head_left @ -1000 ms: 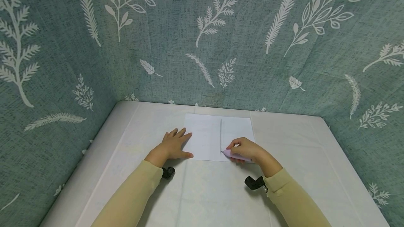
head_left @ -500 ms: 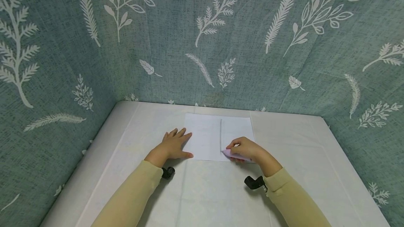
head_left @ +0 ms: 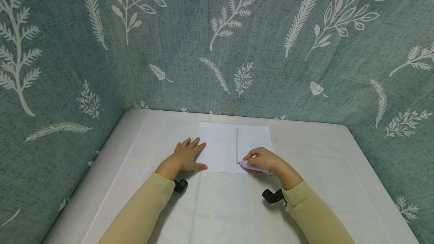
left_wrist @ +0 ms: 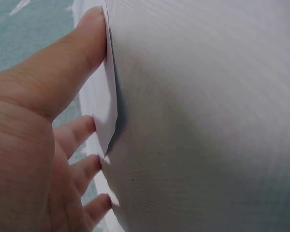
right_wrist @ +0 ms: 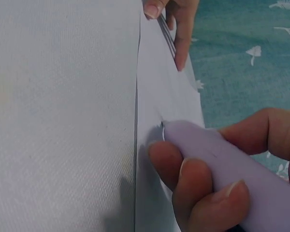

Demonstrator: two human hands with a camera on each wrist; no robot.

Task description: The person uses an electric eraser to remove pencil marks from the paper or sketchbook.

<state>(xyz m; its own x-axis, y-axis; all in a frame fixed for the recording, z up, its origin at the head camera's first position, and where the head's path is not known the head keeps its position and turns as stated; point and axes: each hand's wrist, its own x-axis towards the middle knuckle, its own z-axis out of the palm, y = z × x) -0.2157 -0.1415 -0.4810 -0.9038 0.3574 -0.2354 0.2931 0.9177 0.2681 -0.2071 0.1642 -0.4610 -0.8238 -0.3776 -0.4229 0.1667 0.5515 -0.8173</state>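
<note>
A white sheet of paper [head_left: 220, 148] lies flat on the table, and a thin grey line [head_left: 237, 142] runs across it from near the far edge toward the near side. My right hand [head_left: 266, 159] grips a thick lilac pen-shaped tool [right_wrist: 232, 174]. Its small dark tip meets the paper at the near end of that line. My left hand [head_left: 185, 157] rests at the paper's left edge with its fingers spread, the thumb [left_wrist: 82, 48] touching the near left corner. Whether the line is drawn or cut, I cannot tell.
White cloth covers the table [head_left: 220, 206]. Green curtains [head_left: 190, 40] with white leaf prints hang at the back and both sides. A black wrist camera [head_left: 181, 185] sits at the left wrist, another black wrist camera [head_left: 272, 196] at the right.
</note>
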